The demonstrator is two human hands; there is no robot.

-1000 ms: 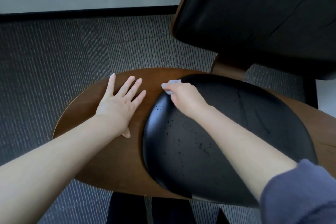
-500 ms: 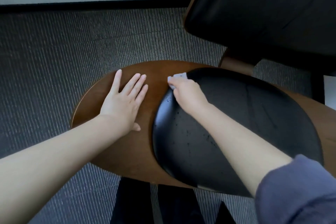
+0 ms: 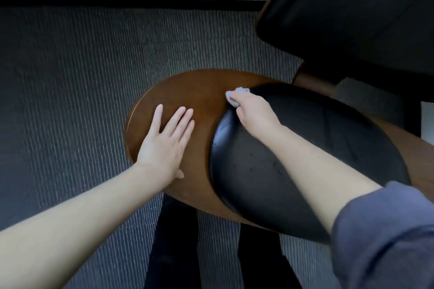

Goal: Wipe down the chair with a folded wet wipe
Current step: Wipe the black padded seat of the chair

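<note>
One pale, bunched wet wipe point(image 3: 235, 96)

Left grip point(image 3: 164, 145) flat, right grip point(image 3: 254, 112) curled

Most of the wet wipe point(image 3: 236, 96) is hidden inside the right hand point(image 3: 256, 114); only a crumpled corner shows at the hand's 10 o'clock, and the gripping fingers are curled out of sight. The left hand point(image 3: 164, 143) hides its thumb but for the tip, at 5 o'clock. The right forearm point(image 3: 317, 166) covers a strip of the black cushion point(image 3: 253, 190). The backrest point(image 3: 352, 19) is cut off at the picture's 1 o'clock, the wooden seat point(image 3: 187, 91) at 3 o'clock.
</note>
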